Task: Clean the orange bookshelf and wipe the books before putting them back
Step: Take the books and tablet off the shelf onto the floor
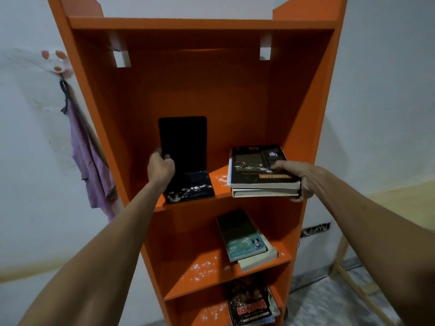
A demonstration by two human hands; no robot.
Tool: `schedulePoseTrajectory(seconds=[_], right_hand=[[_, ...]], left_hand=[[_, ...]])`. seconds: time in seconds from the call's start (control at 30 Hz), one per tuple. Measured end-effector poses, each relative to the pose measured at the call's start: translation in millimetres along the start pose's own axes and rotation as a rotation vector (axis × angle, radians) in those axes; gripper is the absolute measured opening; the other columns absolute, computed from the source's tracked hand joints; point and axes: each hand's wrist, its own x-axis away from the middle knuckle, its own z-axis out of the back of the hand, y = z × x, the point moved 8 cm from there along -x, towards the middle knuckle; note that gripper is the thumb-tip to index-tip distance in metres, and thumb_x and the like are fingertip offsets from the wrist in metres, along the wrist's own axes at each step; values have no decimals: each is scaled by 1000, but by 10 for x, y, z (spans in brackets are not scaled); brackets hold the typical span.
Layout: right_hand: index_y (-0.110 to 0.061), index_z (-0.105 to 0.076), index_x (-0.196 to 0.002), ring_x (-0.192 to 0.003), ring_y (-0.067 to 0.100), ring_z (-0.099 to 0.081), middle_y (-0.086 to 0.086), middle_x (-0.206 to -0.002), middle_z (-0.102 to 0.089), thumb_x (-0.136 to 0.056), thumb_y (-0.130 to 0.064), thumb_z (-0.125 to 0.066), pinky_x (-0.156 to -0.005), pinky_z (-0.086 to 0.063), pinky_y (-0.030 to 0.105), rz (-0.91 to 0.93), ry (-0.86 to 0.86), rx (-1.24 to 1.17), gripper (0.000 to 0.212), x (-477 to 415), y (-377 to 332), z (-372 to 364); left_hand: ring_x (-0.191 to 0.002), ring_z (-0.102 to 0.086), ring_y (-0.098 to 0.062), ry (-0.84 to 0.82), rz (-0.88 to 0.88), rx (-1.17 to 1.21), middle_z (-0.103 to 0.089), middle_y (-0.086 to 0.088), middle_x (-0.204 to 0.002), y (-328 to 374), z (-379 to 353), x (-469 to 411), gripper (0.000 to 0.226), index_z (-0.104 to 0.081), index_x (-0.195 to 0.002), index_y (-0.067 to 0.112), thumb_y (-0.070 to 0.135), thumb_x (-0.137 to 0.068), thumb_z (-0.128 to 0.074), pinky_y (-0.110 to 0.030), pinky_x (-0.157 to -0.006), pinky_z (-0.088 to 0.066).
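Orange bookshelf (211,90) fills the centre of the frame, standing against a pale wall, with three shelves in view.

On the upper shelf, at mid-frame, a black bookend (183,142) stands with its plate upright and its foot flat on the board. The left hand (161,167) has its fingers curled round the plate's left edge. Just right of it lies a stack of two books (259,175), the top one with a dark cover. The right hand (294,178) pinches the stack at its near right corner, thumb on the cover and fingers under the lower book.

The middle shelf, lower centre, holds a teal-covered book (242,236) lying askew on a pale book (259,261). The lowest shelf, at the bottom edge, holds a red-titled book (249,302), perhaps with another beneath; the view is cut off there.

White dust (202,269) speckles the boards, the bookend's foot and the dark cover.

At the left of the frame a purple cloth (91,161) hangs from a wall hook (57,62).
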Motion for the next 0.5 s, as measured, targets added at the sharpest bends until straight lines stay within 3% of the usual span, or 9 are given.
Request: schedulePoseTrajectory(seconds=[0.07,0.17,0.23,0.33,0.4,0.5], right_hand=[[-7,-57,-102,-80,27,-66,13,-90,-68,-72,-49,-80,-72,-54,39,34,33,-86,57,52,-11,-69],[-11,-57,-96,-85,26,-64,10,-91,-65,-74,-48,-80,-66,-53,34,107,66,-159,48,134,32,-191],[-13,-56,-91,-91,26,-63,8,-93,-64,-72,-48,-81,-59,-50,33,162,74,-182,48,180,62,-254],[-12,-59,-96,-84,24,-66,9,-94,-67,-69,-47,-84,-54,-49,33,195,74,-249,50,261,199,-249],[-11,-61,-100,-81,25,-69,11,-97,-70,-69,-42,-85,-58,-53,34,228,50,-291,50,307,297,-216],[-11,-64,-107,-92,27,-71,13,-103,-73,-64,-42,-88,-84,-58,41,273,15,-314,58,344,545,-133]], left_hand=[[-69,-56,-18,18,-30,-6,-58,-3,-84,26,78,51,14,-53,-108,12,11,-100,-42,-32,-56,-44],[-74,-57,-23,31,-53,-25,-58,-6,-85,39,156,142,12,-54,-97,11,12,-99,-43,-36,-60,-44],[-76,-57,-23,35,-63,-37,-60,-5,-88,64,192,197,12,-55,-96,12,13,-99,-43,-38,-62,-45],[-77,-57,-23,33,-81,-53,-60,-6,-90,112,238,334,12,-55,-97,12,14,-98,-44,-39,-63,-45],[-80,-58,-24,21,-105,-49,-61,-6,-92,160,264,431,12,-56,-99,12,14,-98,-44,-39,-65,-45],[-87,-61,-24,9,-128,-56,-63,-5,-97,233,310,603,12,-56,-102,14,15,-98,-45,-44,-73,-52]])
